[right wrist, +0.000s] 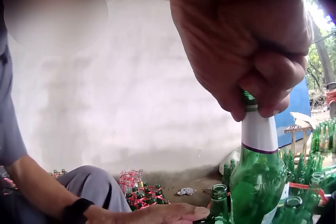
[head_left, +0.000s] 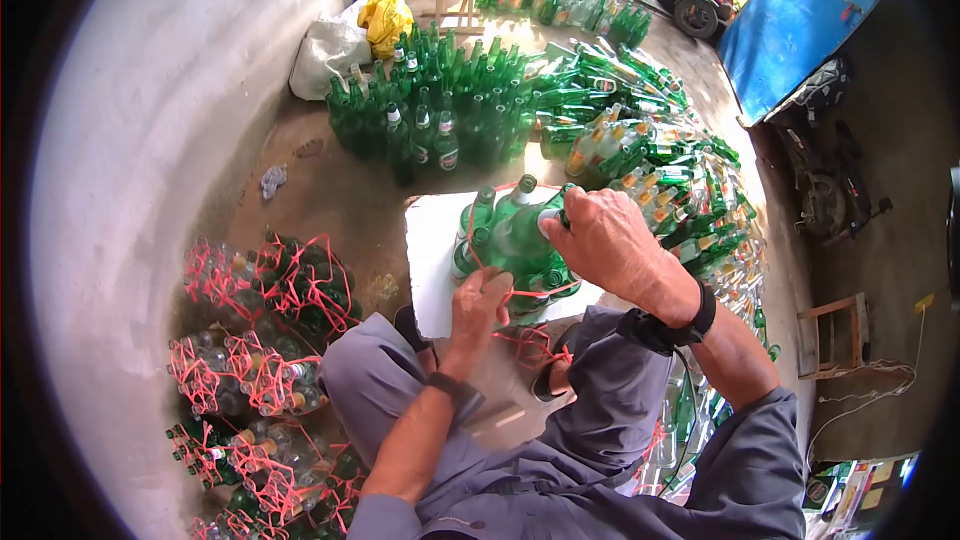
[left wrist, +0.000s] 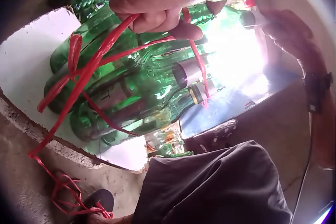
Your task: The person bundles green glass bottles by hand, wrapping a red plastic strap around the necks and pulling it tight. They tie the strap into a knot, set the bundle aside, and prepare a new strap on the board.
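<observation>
In the head view, several green glass bottles stand bunched on a white board between the person's knees. My right hand grips one green bottle by its white-labelled neck, fingers wrapped round just under the mouth. This bottle leans above the others in the head view. Red plastic twine runs round the bunch and crosses over itself. At the bunch's near left side, my left hand pinches the twine with curled fingers. Its loose tail hangs over the board's edge toward the floor.
Tied bundles of bottles lie along the left wall. Upright green bottles stand beyond the board; stacked bottles fill the right side. A white sack, a wooden stool and a blue door are farther back.
</observation>
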### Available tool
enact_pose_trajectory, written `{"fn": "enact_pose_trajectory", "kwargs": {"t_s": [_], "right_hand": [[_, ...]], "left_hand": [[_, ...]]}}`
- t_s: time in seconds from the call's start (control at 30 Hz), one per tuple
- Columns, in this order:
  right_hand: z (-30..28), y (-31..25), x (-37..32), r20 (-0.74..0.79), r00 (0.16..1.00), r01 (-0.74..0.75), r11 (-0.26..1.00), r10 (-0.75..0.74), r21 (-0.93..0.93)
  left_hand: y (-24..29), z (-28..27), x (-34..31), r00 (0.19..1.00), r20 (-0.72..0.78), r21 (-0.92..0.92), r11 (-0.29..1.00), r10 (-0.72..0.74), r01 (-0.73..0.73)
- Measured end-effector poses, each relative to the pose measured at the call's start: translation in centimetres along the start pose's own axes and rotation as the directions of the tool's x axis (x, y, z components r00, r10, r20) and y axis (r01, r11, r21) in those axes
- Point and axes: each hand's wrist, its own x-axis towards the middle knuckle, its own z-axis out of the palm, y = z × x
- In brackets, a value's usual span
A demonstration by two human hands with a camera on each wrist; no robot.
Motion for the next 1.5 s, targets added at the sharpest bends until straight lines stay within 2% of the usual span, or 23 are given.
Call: {"fn": "enact_pose_trajectory", "kwargs": {"t_s": [0.23,0.3,0.4,0.43,0.7,0.77,0.9,1.07,1.13,1.3,1.4,1.47,1.5], "right_hand": [[-2.0,-0.6,2.0,0.054,0.996,0.079,0.996,-0.077,-0.034],[-2.5,-0.8,2.6,0.098,0.986,0.146,0.985,-0.137,-0.091],[-2.5,-0.7,4.3,0.153,0.981,0.136,0.982,-0.116,-0.129],[-2.8,-0.8,5.0,0.196,0.978,0.095,0.987,-0.068,-0.128],[-2.0,1.0,6.3,0.158,0.983,0.118,0.976,-0.089,-0.181],[-1.4,2.1,6.1,0.086,0.979,0.19,0.98,-0.185,-0.057],[-2.0,1.2,5.4,0.177,0.979,0.114,0.99,-0.098,-0.083],[-1.9,0.1,4.9,0.11,0.983,0.156,0.986,-0.15,-0.055],[-2.3,0.3,5.7,0.134,0.975,0.191,0.977,-0.177,-0.096],[-1.9,1.4,8.3,0.184,0.974,0.158,0.979,-0.133,-0.127],[-2.1,1.6,8.9,0.268,0.957,0.134,0.988,-0.109,-0.075],[-1.0,2.5,9.1,0.241,0.964,0.136,0.988,-0.115,-0.071],[-0.8,2.6,9.1,0.268,0.961,0.091,0.994,-0.073,-0.058]], "left_hand": [[0.0,0.0,0.0,1.0,-0.014,0.068,0.998,0.001,0.0],[0.2,0.0,0.0,1.0,-0.019,0.09,0.996,0.003,-0.001],[0.4,0.2,-0.1,1.0,-0.022,0.085,0.996,-0.002,0.003],[0.5,0.3,-0.1,1.0,-0.019,0.086,0.996,-0.004,0.006],[0.7,0.5,-0.1,0.999,-0.033,0.053,0.999,0.011,-0.01],[1.0,0.6,-0.3,0.999,-0.033,0.065,0.998,0.008,-0.006],[1.0,0.7,-0.3,0.999,-0.052,0.064,0.998,-0.002,0.005],[1.2,0.7,-0.4,0.999,-0.042,0.065,0.998,-0.007,0.01],[1.2,0.7,-0.4,0.999,-0.039,0.069,0.998,-0.01,0.012],[0.8,0.4,-0.1,1.0,-0.006,0.118,0.993,0.002,-0.001],[1.4,0.7,-0.2,1.0,-0.022,0.126,0.992,-0.013,0.016],[1.4,0.9,0.0,0.999,-0.035,0.13,0.991,-0.006,0.011],[1.4,0.9,0.0,0.999,-0.049,0.134,0.991,0.001,0.006]]}}
